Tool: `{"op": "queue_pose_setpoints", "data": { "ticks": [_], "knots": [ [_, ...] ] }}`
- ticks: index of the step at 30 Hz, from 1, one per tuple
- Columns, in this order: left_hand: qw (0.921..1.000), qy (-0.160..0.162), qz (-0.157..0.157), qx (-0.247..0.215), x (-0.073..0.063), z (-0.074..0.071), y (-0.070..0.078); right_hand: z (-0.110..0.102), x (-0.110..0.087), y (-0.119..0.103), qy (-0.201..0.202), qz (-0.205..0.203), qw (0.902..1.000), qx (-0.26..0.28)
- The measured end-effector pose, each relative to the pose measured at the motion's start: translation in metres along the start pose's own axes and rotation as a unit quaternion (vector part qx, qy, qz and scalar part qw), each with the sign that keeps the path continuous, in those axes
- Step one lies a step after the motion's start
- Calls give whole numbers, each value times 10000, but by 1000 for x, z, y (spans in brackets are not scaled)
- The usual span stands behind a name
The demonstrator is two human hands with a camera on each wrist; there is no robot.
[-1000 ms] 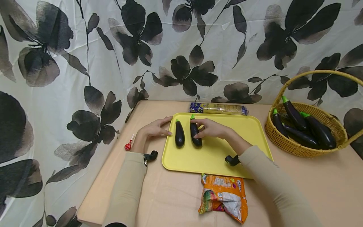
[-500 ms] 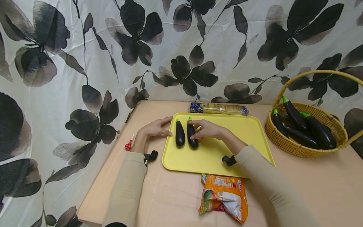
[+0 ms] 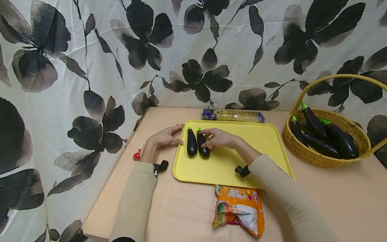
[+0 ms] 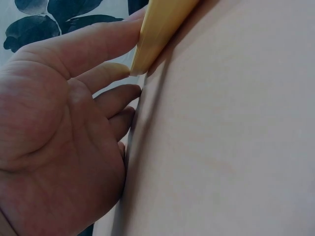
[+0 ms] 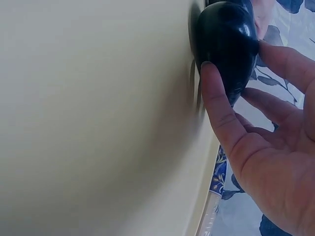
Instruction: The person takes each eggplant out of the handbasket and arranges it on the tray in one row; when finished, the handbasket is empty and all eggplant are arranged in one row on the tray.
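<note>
Two eggplants lie side by side near the left end of a yellow tray [image 3: 239,158], green stems toward the far edge. My right hand [image 3: 220,138] pinches the right-hand eggplant [image 3: 201,139] between thumb and fingers. In the right wrist view the thumb presses one side of this dark eggplant [image 5: 227,46], with fingertips on the other. Close beside it, the left eggplant [image 3: 191,144] is untouched in the head view. My left hand [image 3: 163,137] rests at the tray's left edge. In the left wrist view its thumb and index finger touch the yellow rim [image 4: 160,32], fingers nearly straight.
A wicker basket [image 3: 329,163] with several eggplants stands at the right. Behind the tray lies a long clear-and-blue packet [image 3: 234,116]. An orange snack bag [image 3: 239,210] lies before the tray, and a red lollipop [image 3: 137,155] near the left table edge.
My right hand has shifted left across the tray with its eggplant, bringing it close to the other one. The left hand has stayed at the tray's edge.
</note>
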State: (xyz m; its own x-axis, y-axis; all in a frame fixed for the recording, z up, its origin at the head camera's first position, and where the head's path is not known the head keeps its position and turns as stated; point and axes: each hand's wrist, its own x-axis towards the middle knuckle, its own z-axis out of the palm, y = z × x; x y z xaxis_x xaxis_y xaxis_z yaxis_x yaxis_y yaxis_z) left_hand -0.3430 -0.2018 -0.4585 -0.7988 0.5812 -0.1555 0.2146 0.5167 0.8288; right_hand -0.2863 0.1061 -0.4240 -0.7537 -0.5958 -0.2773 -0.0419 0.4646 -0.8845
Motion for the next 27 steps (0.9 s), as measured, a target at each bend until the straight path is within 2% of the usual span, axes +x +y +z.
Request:
{"op": "queue_pose_setpoints", "data": {
  "ticks": [7, 20, 23, 27],
  "knots": [
    [10000, -3, -47, -5, 0, 0, 1, -1, -3, -2, 15, -78, 9998, -170],
    [10000, 18, -76, 32, -1, 0, 4, -12, -25, -9, 437, -398, 9968, -547],
    [9999, 25, -90, 37, -1, 0, 5, -15, -33, -10, 646, -688, 9909, -961],
    [9999, 25, -109, 55, -1, 0, 5, -19, -49, -14, 1120, -1097, 9749, -1580]
  ]
}}
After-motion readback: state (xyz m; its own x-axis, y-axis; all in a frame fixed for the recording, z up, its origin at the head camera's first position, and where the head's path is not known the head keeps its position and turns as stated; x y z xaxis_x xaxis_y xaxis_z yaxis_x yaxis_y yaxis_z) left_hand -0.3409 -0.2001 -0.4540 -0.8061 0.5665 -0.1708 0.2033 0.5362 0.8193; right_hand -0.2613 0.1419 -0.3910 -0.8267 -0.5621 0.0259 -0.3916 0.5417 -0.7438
